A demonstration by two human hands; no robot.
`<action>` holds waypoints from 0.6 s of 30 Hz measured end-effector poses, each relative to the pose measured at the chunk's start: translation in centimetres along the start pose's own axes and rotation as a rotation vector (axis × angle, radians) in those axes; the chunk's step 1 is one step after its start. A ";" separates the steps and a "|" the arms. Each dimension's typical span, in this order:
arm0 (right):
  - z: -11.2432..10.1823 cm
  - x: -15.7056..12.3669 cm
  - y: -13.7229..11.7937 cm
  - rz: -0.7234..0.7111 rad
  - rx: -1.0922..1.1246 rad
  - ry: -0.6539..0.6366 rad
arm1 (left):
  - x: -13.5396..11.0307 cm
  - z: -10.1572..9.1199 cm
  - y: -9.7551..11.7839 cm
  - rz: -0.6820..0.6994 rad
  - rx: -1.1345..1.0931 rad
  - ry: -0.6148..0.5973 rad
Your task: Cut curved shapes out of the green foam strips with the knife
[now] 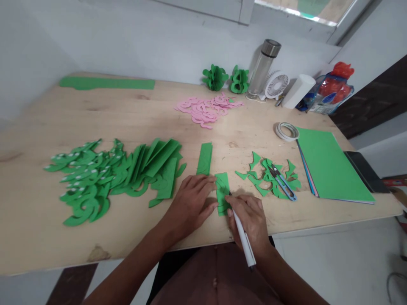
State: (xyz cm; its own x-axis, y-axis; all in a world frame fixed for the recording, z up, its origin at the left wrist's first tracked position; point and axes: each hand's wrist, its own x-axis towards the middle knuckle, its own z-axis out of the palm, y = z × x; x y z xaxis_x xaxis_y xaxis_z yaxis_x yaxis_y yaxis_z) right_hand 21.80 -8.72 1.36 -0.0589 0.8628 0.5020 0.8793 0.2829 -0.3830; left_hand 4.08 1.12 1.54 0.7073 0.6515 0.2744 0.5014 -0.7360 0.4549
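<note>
My right hand [251, 218] is closed around a white pen [243, 239], its tip down at the right edge of a small green paper rectangle [222, 186]. Dark curved lines are drawn on that paper. My left hand [192, 197] lies on the table with fingers stretched out, fingertips at the paper's left edge. Just beyond those fingers is a second green paper strip [204, 157], also bearing a faint curved line. Green scraps [262, 186] are spread to the right, and blue-handled thread snips [284, 184] lie on them.
Left of my hands are folded green papers [159, 159] and curved green cutouts [85, 182]. Pink cutouts [206, 111] lie farther back, before two green paper ornaments [215, 78]. Tape rolls [287, 131] touch stacked coloured sheets [333, 165]. A bottle [263, 70] and fan [276, 84] stand behind.
</note>
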 end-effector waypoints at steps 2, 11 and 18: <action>0.0 0.1 0.0 0.002 0.006 -0.002 | 0.0 0.0 -0.1 0.015 0.009 -0.003; -0.1 0.3 -0.1 -0.001 0.012 0.003 | 0.0 0.2 -0.3 0.056 0.105 -0.008; 0.0 0.1 0.0 0.007 -0.001 -0.001 | -0.1 0.3 -0.5 0.061 0.103 0.014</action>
State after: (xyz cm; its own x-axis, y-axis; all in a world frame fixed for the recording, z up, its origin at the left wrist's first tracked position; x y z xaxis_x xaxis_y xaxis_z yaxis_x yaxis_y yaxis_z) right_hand 21.77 -8.59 1.41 -0.0533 0.8652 0.4986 0.8800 0.2767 -0.3860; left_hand 3.87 1.37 1.06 0.7315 0.6068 0.3108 0.5069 -0.7889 0.3474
